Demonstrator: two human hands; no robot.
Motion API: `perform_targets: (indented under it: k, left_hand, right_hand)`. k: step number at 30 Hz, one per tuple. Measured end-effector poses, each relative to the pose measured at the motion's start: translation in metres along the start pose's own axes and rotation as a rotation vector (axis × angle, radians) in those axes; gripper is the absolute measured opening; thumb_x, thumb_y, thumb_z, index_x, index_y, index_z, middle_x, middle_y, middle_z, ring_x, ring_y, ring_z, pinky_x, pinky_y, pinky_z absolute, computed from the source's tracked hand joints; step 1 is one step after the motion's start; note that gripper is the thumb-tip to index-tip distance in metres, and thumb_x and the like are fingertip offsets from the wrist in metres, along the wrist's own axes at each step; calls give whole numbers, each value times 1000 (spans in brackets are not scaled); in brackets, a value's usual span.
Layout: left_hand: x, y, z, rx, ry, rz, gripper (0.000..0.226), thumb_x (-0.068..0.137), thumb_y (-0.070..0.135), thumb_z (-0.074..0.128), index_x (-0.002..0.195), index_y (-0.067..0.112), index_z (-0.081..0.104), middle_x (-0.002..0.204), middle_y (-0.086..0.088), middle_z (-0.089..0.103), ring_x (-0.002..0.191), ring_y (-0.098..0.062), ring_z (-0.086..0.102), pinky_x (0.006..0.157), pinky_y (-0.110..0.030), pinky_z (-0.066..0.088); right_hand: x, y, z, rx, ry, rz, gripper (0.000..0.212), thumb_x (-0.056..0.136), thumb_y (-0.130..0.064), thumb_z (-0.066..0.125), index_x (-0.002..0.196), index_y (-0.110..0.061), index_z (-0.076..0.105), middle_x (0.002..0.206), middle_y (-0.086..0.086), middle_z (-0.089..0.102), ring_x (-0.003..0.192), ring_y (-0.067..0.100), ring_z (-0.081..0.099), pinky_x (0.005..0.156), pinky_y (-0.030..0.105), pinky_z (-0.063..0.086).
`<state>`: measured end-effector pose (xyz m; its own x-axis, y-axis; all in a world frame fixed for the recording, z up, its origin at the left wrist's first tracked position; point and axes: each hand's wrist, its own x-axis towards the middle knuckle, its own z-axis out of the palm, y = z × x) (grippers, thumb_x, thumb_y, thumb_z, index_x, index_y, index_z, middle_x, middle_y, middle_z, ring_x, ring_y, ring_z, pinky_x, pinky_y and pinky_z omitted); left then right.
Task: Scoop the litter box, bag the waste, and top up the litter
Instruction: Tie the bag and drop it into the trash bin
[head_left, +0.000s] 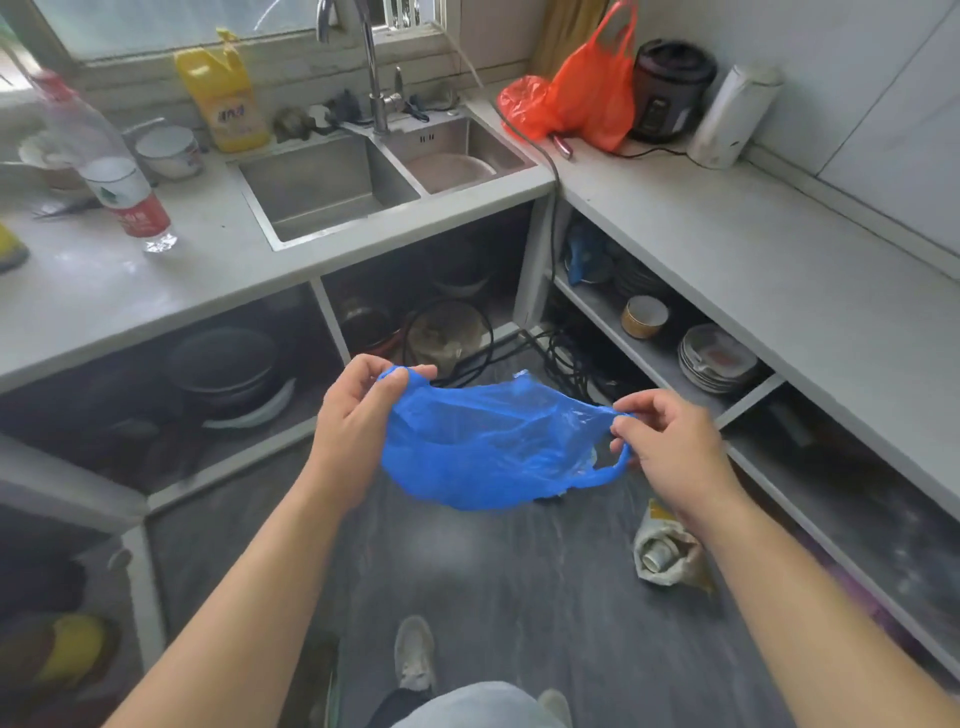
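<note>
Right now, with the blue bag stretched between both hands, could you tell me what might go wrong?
1. The blue bag looks thin; the left hand and right hand pull opposite handles, so it may tear.
2. Black cables trail across the floor ahead, a possible trip hazard.

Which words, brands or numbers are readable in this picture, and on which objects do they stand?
No text can be read with certainty.
Yellow plastic detergent jug by the window: red characters on the label, too blurred.
Clear plastic water bottle with red label, on the counter: white print and a green logo, too blurred.
Dark rice cooker: panel marks too small.
Blue plastic bag, held between both hands: no print visible.
</note>
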<state>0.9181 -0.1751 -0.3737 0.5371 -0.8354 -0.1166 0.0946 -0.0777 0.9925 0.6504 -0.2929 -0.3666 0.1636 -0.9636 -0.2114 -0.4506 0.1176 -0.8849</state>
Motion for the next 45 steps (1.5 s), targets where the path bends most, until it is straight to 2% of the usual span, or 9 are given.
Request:
perform_targets:
  k: [4,7,14,21,26,32,35,37,45]
  left_hand:
    - [-33,18,66,-139,-75,-7,12,103,18,55,95,10,52,85,-17,68,77,-36,67,76,-50,58]
    - [-58,20,109,-73,-140,-4,19,94,20,66,103,7,56,92,-18,68,67,-29,59,70,-45,53]
    - [-95,18,167,146,-374,12,39,90,13,73,122,31,62,121,1,71,76,-23,68,82,-46,59]
    - [-87,11,187,212,-529,-17,67,85,11,80,140,36,53,114,-2,72,83,-34,73,89,-44,59]
    - [-70,11,175,191,-657,6,56,82,15,84,131,30,61,102,3,73,86,-16,69,76,-34,55]
    - [-57,8,149,144,-588,-11,6,93,17,68,97,22,68,72,4,54,63,-16,47,61,-32,44]
    - [-51,6,135,93,-559,-40,12,102,14,57,105,11,68,74,4,59,64,-19,41,59,-26,39]
    - [-48,4,126,54,-512,-67,18,105,12,51,108,1,65,74,3,59,61,-18,39,58,-25,35]
    - [-26,9,116,-18,-327,-150,19,106,16,46,112,7,61,94,-17,75,63,-28,44,58,-33,36]
  right_hand:
    - [-16,15,-47,-111,-26,-117,10,91,-23,65,86,-28,72,90,-4,69,79,14,65,77,37,57]
    - [-28,19,-79,-65,-66,-158,10,94,-23,63,89,-29,70,93,-6,70,88,13,65,81,32,55]
    - [-49,16,-115,80,-198,-178,12,95,-18,63,91,-27,70,84,-3,72,69,6,62,65,21,50]
    - [-47,5,-112,147,-312,-156,10,94,-16,66,101,-24,65,79,-1,74,63,8,62,65,29,49]
    - [-43,-13,-90,165,-390,-122,12,93,-11,68,104,-15,65,85,16,74,70,20,67,69,38,56]
    - [-39,-36,-65,163,-431,-183,19,94,-8,59,103,-18,72,96,7,75,94,24,72,88,40,59]
    - [-26,-39,-53,-62,-255,-302,38,88,-1,53,105,-29,71,102,-11,73,101,5,66,91,30,55]
    - [-14,-42,-46,-148,-297,-331,47,88,1,52,115,-33,69,111,-17,69,107,-1,62,95,25,51]
    - [28,-47,-18,-111,-561,-344,4,91,-21,71,94,-22,74,87,-3,76,85,13,71,82,33,58]
